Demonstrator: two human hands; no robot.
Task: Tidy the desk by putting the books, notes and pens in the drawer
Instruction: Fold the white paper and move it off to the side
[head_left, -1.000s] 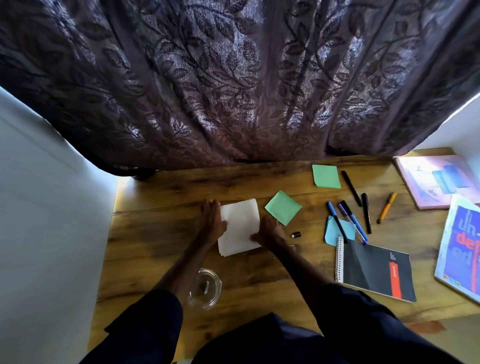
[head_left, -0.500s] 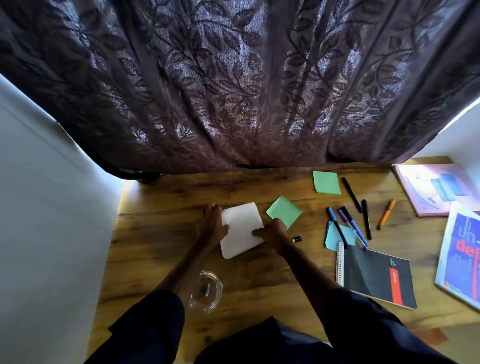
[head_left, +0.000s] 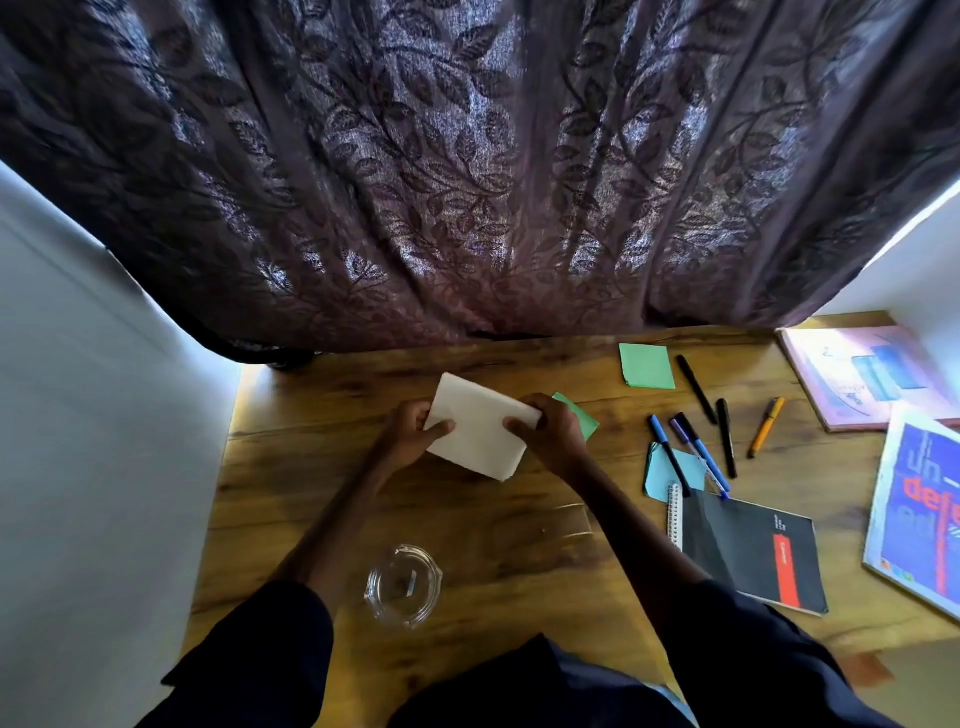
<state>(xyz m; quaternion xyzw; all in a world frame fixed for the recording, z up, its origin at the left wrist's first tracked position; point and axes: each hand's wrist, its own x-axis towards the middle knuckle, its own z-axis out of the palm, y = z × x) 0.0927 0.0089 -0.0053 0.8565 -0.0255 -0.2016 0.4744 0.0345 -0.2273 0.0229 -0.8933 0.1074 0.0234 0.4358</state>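
Both hands on the white notes (head_left: 475, 428), gripped from either side: left hand (head_left: 410, 436) closed on the left edge with thumb on top, right hand (head_left: 553, 434) closed on the right edge, fingers curled over. Stack tilted, far corner raised toward the curtain (head_left: 467, 171), near corner low over the desk (head_left: 509, 525); whether it touches the wood, cannot tell. Green note (head_left: 582, 418) flat on the desk, partly hidden behind the right hand. Second green note (head_left: 647, 366) farther off, beyond and right of that hand. Right of the right hand, well apart: blue note (head_left: 662, 470) with a blue pen (head_left: 670, 454) and a purple pen (head_left: 701, 452) lying across it; two black pens (head_left: 696, 382) (head_left: 726, 436) and an orange pen (head_left: 766, 426) beyond. Black notebook (head_left: 753, 551) near-right of the right wrist, spiral edge toward the arm. Pink book (head_left: 872, 374) and blue-and-red book (head_left: 919, 514) at the far right. Glass dish (head_left: 402, 584) nearer the body, between the forearms. No drawer in view. Dark sleeves (head_left: 249, 654) at both arms.
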